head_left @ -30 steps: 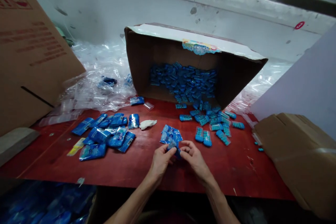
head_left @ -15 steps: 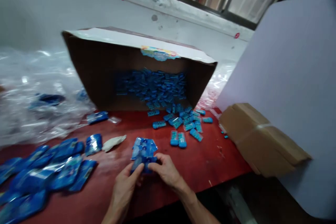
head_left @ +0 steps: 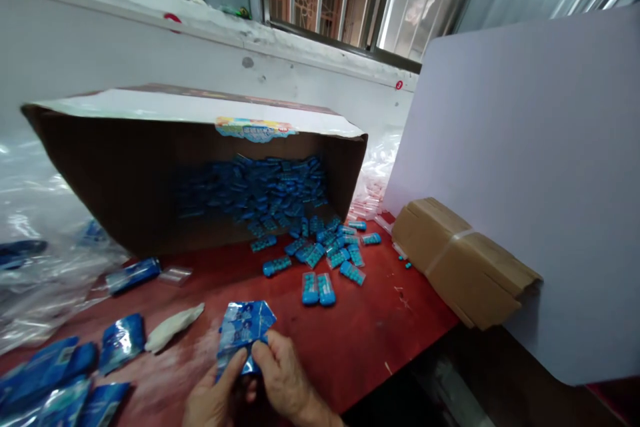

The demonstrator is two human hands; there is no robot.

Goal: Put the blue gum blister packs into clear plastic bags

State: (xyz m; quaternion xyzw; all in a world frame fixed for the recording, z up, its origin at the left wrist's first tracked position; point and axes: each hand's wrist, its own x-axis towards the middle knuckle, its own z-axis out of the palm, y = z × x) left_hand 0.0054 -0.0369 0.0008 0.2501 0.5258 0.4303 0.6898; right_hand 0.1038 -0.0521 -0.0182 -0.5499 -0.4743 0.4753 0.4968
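Low in the view, a blue printed plastic pouch [head_left: 246,323] is pinched between both my hands at its near edge. My left hand [head_left: 214,390] grips it with the thumb on top, and my right hand [head_left: 284,373] has its thumb and fingers closed on the other side. Whether one pouch or two overlap there, I cannot tell. Just beyond the pouch, two small clear-and-blue containers [head_left: 319,289] lie side by side. To the left, a filled blue pouch [head_left: 121,343] lies beside a pale, leaf-shaped piece [head_left: 174,328].
A cardboard box [head_left: 345,180] on its side spills many small blue containers [head_left: 280,190] onto the red table [head_left: 360,340]. More blue pouches [head_left: 37,380] pile at the lower left, near clear plastic bags [head_left: 30,300]. Folded cardboard [head_left: 465,260] leans by a white panel [head_left: 515,167] at right.
The camera view has swung, so the box and table things sit further left and lower. Between my hands, the pouch's printed face shows more plainly; both hands keep hold of it.
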